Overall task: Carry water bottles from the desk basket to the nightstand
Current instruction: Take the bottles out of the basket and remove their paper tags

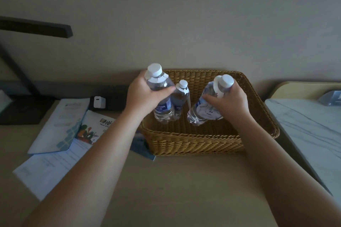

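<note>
3 water bottles are seen at the basket [203,145], which is woven and sits on the counter [184,189]. The left bottle [162,97] is gripped by the left hand [145,95], with the fingers curled round its upper part just under the white cap. The right bottle [206,104] is gripped by the right hand [228,101], also near the neck, and it is tilted with its cap leaning to the right. The middle bottle [181,97] is left standing upright in the basket, just beside the left bottle, and it is not held by anything. Whether the 2 held bottles are lifted off the basket floor cannot be told for sure.

The bottles look full, so they are judged to be a bit heavy for their size. The clear plastic is thin and smooth, so it may bend a little when squeezed and could slip in a loose hold. A grip high on the shoulder, under the cap, is judged to be a good place, as the bottle gets narrow there and the cap ridge stops a slide.

Both arms are stretched forward over the counter, with the hands apart, 1 at each side of the basket. The nightstand is not named by anything in view, though a marble-look top [304,130] is seen to the right. Papers and booklets [60,127] lie to the left of the basket.
</note>
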Available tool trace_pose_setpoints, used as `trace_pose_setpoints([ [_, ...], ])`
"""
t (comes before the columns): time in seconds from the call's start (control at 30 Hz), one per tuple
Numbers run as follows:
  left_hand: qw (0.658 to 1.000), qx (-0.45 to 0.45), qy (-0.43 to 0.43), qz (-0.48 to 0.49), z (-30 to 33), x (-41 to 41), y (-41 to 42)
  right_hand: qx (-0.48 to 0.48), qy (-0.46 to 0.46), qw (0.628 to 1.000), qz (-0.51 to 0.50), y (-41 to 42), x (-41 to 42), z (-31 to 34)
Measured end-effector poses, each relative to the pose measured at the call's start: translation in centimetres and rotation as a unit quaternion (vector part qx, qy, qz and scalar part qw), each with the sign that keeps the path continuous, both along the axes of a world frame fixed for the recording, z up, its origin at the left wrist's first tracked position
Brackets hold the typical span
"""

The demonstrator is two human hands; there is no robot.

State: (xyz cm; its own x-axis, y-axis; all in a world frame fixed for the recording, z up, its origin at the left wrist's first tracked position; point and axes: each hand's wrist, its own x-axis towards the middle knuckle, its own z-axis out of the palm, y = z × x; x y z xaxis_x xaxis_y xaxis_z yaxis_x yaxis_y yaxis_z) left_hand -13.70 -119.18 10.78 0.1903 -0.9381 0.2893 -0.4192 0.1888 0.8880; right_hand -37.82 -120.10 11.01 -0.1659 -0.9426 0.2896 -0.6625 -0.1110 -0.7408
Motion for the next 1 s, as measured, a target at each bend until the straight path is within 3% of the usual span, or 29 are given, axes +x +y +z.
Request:
trace_pose_setpoints([
  [0.17,0.996,-0.027,-0.017,0.081,5.0,3.5,5.0,-0.028,-0.022,0.995,0.088,0.9,3.3,5.7],
  [0.33,0.988,-0.018,-0.011,0.153,5.4,6.3,10.2,-0.023,-0.065,0.978,0.196,2.1,7.4,6.9],
  [0.63,0.951,0.121,0.017,0.283,-3.2,13.3,20.6,0.097,-0.049,0.921,0.374,6.5,19.4,-2.1],
  [0.87,0.900,0.160,0.016,0.404,-10.5,16.3,25.2,0.128,-0.001,0.909,0.397,10.4,25.5,-9.1],
  [1.0,0.892,0.173,0.030,0.415,-12.0,16.7,26.3,0.149,0.008,0.906,0.395,11.8,27.2,-10.9],
])
